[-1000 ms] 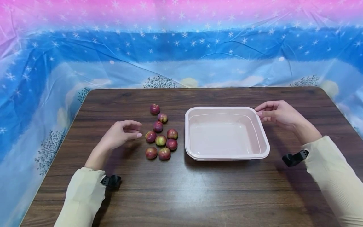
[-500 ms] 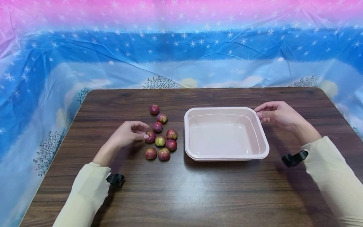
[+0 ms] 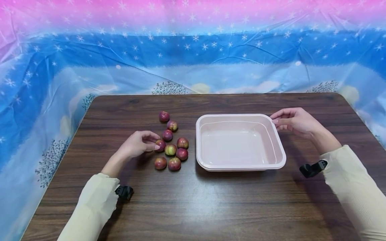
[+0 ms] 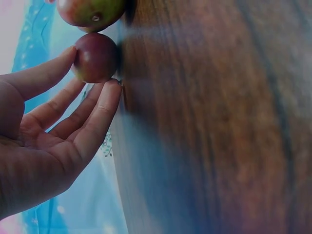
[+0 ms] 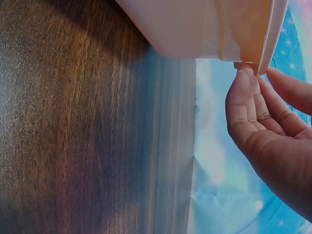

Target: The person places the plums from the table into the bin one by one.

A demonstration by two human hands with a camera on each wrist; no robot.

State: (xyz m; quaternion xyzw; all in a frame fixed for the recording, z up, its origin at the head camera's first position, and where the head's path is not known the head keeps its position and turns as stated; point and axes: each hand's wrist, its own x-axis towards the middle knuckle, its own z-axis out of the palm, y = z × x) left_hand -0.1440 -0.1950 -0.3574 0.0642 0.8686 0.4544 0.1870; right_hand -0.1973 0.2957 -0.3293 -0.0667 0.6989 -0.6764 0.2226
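My left hand (image 3: 137,144) is at the left side of a loose group of small red and yellow-green plums. It pinches a dark red plum (image 4: 96,57) between thumb and fingertips; this plum still sits low at the table. In the left wrist view another plum (image 4: 92,10), redder and greener, lies just beyond it. To the right of the fruit stands a pale pink plastic basin (image 3: 235,166) with nothing in it. My right hand (image 3: 298,122) pinches the rim at the basin's far right corner, thumb on top and fingers under the lip in the right wrist view.
The dark wood-grain table (image 3: 205,207) carries everything. Further plums lie between my left hand and the basin, such as the back plum (image 3: 164,116) and the front plum (image 3: 174,164). A snowflake-patterned cloth (image 3: 193,50) hangs behind the table.
My left hand has moved right to the nearest plum, and its thumb and fingers have come around it. The right hand and basin have stayed in place.
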